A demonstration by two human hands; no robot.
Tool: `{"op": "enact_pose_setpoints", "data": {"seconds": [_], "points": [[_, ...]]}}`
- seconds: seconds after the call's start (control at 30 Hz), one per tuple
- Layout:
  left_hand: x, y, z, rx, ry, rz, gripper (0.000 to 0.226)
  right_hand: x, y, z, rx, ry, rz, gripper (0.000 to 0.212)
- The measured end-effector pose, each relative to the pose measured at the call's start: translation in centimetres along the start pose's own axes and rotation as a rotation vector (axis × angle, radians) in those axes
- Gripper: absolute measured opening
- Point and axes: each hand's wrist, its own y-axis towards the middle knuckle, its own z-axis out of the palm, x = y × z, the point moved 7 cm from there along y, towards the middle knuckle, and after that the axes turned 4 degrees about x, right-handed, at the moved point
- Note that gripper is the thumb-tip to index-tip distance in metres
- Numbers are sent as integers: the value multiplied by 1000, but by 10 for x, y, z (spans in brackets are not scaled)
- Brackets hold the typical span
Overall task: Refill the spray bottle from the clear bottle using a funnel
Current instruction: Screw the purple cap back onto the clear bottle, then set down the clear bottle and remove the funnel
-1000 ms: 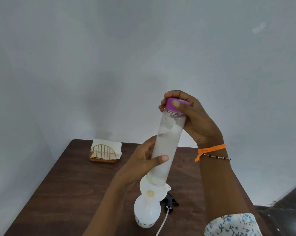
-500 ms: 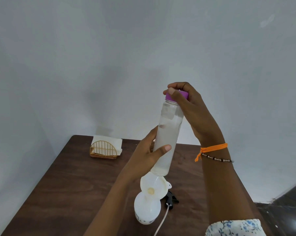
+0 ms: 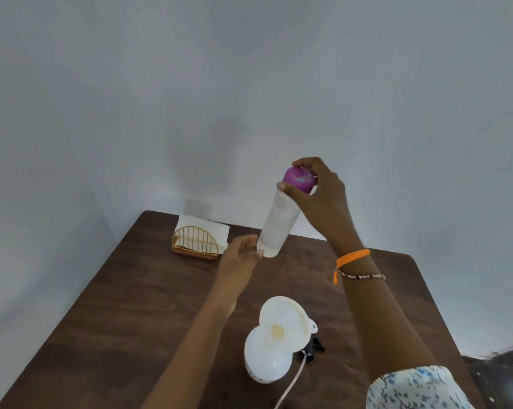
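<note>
The right hand (image 3: 317, 199) grips the purple cap (image 3: 298, 179) of the tall clear plastic bottle (image 3: 276, 226), nearly upright. The left hand (image 3: 239, 256) is loose at its base, above and beyond the white funnel (image 3: 284, 325).

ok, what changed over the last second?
The clear bottle went up and away from the funnel, towards the far side of the table. The left hand let go of its middle and now only touches near the base. The right hand kept its grip on the purple cap. Funnel, spray bottle and napkin holder didn't move.
</note>
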Motion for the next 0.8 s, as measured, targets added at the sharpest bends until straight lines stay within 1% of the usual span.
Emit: {"op": "enact_pose_setpoints", "data": {"seconds": [0.13, 0.37, 0.6, 0.8], "points": [[34, 17, -12, -31, 16, -147, 25, -50, 12, 49, 113, -56, 99, 44], [60, 39, -17, -33, 19, -223, 21, -104, 29, 105, 215, -142, 163, 44], [77, 53, -20, -35, 41, -276, 19, -134, 38, 131, 244, -181, 194, 46], [82, 54, -18, -16, 39, -264, 19, -137, 39, 134, 199, -202, 164, 45]]}}
